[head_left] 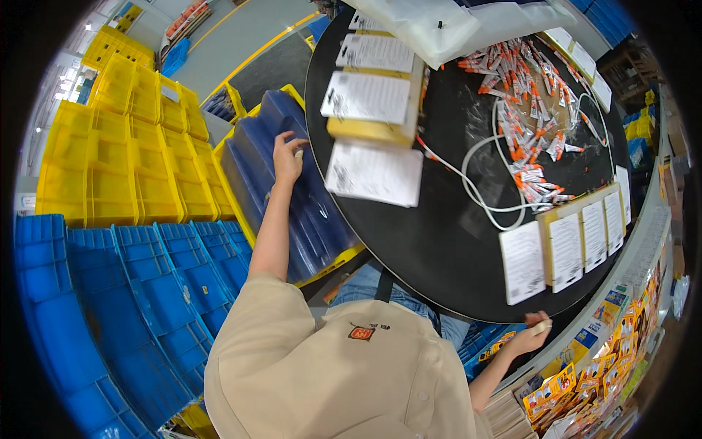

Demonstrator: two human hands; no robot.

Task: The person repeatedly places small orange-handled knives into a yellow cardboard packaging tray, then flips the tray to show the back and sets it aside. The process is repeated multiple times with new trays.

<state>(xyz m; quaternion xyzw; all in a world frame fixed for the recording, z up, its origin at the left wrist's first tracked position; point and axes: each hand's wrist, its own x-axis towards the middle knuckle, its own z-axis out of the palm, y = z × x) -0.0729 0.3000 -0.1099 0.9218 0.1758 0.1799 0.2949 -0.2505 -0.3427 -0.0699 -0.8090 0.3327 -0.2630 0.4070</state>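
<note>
You face a round black table (pixel 446 249), centre-right. Yellow bins (pixel 110 146) stacked far left, blue crates (pixel 131 293) near left. Grey floor (pixel 241 33) w/ yellow line, far side.

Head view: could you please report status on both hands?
Left hand resting on blue stack in yellow bin. Right hand pinching small pale piece at table edge. Nothing blocking.

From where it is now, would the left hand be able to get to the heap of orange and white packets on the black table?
Probably not without shifting. The left hand rests on the stacked dark blue trays beside the black table, and the orange and white packets lie on the far side, beyond the yellow box with paper sheets. Nothing walls them off; it looks a long stretch.
</note>
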